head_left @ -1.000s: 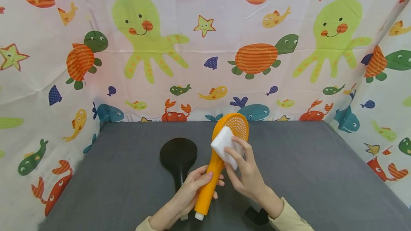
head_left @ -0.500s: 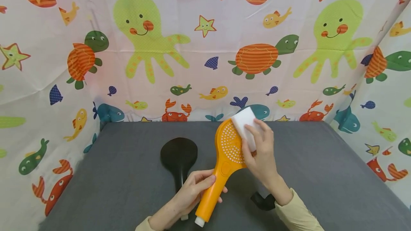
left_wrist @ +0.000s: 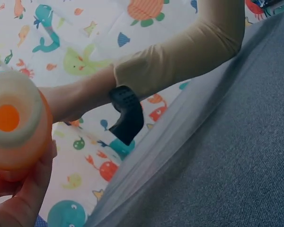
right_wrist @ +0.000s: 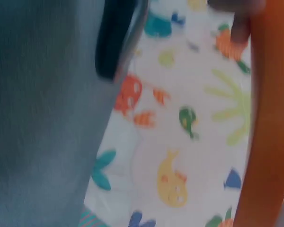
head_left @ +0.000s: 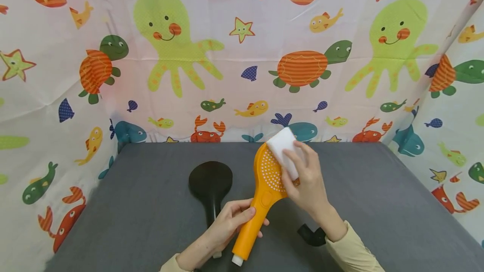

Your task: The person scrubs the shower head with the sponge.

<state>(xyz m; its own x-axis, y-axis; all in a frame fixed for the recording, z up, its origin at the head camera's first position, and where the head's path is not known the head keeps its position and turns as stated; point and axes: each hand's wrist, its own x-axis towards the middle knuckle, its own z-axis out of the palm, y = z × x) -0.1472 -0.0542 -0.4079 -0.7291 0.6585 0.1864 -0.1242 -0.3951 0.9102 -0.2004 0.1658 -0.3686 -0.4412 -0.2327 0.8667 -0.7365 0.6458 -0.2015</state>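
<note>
In the head view my left hand (head_left: 231, 223) grips the handle of an orange shower head (head_left: 261, 205), which is tilted with its perforated face up. My right hand (head_left: 308, 179) pinches a white sponge (head_left: 284, 148) against the upper right of that face, covering part of the holes. The handle's white threaded end (head_left: 237, 260) points down toward the front; the left wrist view shows its round opening (left_wrist: 7, 118) up close. In the right wrist view the orange shower head (right_wrist: 270, 123) runs blurred along the right side, and the right hand's fingers are not plain there.
A black shower head (head_left: 210, 179) lies on the grey cloth-covered table (head_left: 151, 205), left of the orange one, its handle partly behind my left hand. A black wrist strap piece (head_left: 311, 235) sits at my right wrist. A sea-animal curtain (head_left: 234, 66) surrounds the table.
The sponge went from the lower part of the perforated face to its upper right, then slightly left. The orange shower head turned more face-up. The left hand keeps its grip.
</note>
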